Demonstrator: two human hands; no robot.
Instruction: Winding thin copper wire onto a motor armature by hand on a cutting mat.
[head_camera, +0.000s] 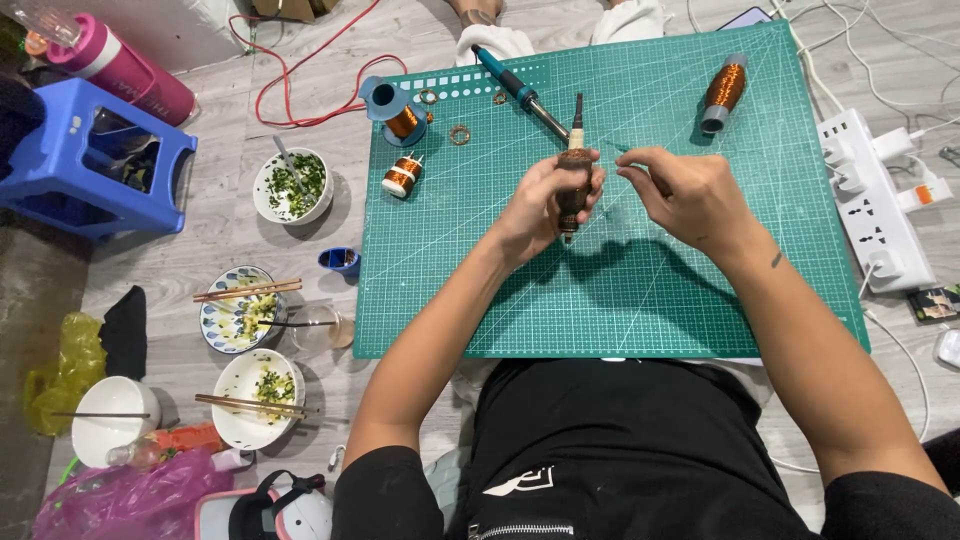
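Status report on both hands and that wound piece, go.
Left hand gripping copper-wound coil tool upright over green cutting mat. Right hand pinched beside it, wire too fine to confirm. Soldering iron lies clear behind.

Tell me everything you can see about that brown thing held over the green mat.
The brown spindle-shaped piece looks wound with dark coppery wire, with a pale neck and a thin dark rod sticking out on top. It stands nearly upright above the green cutting mat. The left hand wraps round it; the right hand pinches something fine beside it, too thin to tell.
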